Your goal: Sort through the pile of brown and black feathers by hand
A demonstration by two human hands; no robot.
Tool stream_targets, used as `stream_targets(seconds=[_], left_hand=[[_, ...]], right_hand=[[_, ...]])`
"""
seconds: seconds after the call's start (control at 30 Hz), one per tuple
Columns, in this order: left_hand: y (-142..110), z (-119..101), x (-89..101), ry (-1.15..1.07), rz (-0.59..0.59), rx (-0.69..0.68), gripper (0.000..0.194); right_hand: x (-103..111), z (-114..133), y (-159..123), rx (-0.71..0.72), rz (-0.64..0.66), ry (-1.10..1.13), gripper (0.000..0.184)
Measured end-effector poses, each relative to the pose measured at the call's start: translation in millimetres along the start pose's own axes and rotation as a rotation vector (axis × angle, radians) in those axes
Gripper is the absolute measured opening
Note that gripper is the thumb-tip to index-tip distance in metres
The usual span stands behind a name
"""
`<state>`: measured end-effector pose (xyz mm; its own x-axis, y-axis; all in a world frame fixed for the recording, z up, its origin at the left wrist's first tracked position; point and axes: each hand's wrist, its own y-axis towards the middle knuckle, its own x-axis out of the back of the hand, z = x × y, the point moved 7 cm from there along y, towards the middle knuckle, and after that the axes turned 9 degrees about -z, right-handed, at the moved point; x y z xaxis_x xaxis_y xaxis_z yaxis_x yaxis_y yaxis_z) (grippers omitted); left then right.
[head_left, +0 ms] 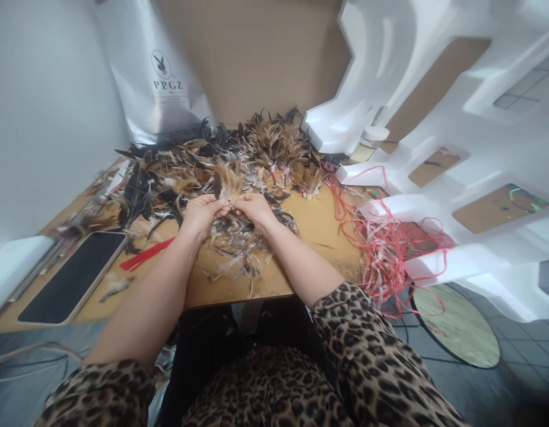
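My left hand [204, 212] and my right hand [253, 209] meet fingertip to fingertip over the table, both closed in a pinch. Between them stands a small bunch of light brown feathers [230, 180], its quill ends at my fingertips. Behind my hands spreads a heap of brown and black feathers [274, 142]. Below them lies a pile of feather scraps [238, 243] near the front edge. Red strips [146, 254] rest beside my left forearm.
A phone [73, 279] lies at the left. A silver bag [158, 77] stands behind the feathers. White foam pieces [434, 172] crowd the right, with a tangle of red string [385, 255] and a lidded jar [370, 144]. A round stool seat [461, 326] is below the table [319, 231].
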<state>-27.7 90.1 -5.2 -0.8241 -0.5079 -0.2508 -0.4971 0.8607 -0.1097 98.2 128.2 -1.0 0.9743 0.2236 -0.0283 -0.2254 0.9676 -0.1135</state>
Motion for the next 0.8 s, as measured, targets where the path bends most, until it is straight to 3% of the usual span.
stream_targets(seconds=[0.27,0.53,0.7,0.8], left_hand=[[-2.2,0.3,-0.2,-0.051,0.03,0.012,0.005],[-2.6,7.5,-4.6,-0.13,0.119,0.135,0.009],[-1.2,7.8,-3.6,-0.138,0.109,0.111,0.008],[-1.5,6.0,-3.4,-0.116,0.095,0.081,0.009]], right_hand=[[-4.4,-7.2,4.8,-0.09,0.042,0.232,0.02],[-0.7,4.5,-0.1,0.052,0.017,0.133,0.021],[2.2,13.2,1.1,0.281,-0.049,-0.028,0.017],[-0.3,12.2,3.5,0.325,-0.034,-0.016,0.017]])
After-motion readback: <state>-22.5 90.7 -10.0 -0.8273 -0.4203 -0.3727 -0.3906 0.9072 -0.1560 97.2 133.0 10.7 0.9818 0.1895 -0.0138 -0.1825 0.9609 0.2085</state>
